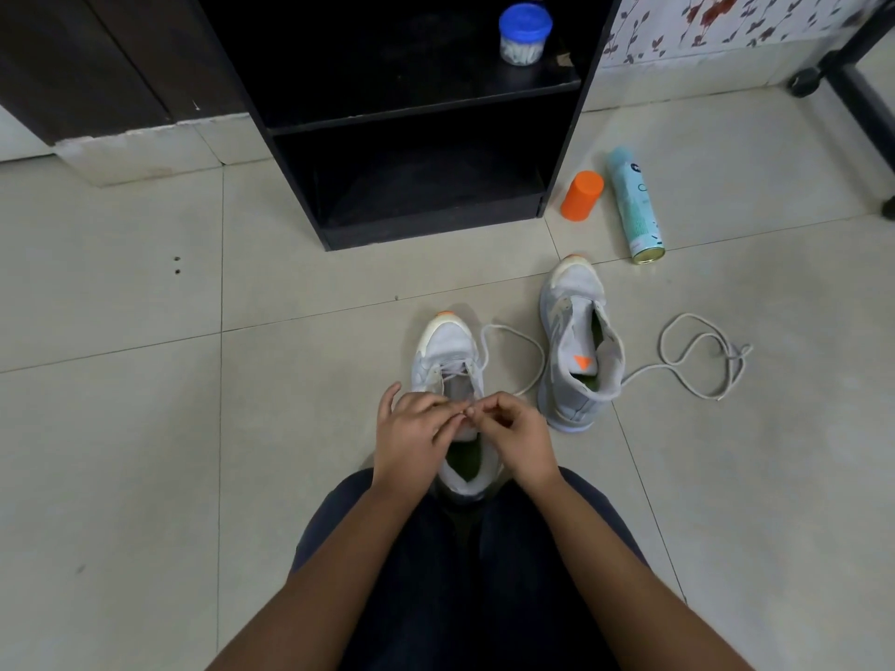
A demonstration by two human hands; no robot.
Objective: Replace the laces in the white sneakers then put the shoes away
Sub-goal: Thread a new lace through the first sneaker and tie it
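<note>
A white sneaker with an orange toe stands on the floor tiles between my knees. A white lace runs through its front eyelets and loops out to the right. My left hand and my right hand meet over the shoe's tongue, fingertips pinched together on the lace end. A second white sneaker without a lace stands to the right. A loose white lace lies curled on the floor beside it.
A black open shelf unit stands ahead; a blue-lidded jar sits on its upper shelf. An orange cap and a teal spray can lie on the floor at its right. A black frame leg is far right.
</note>
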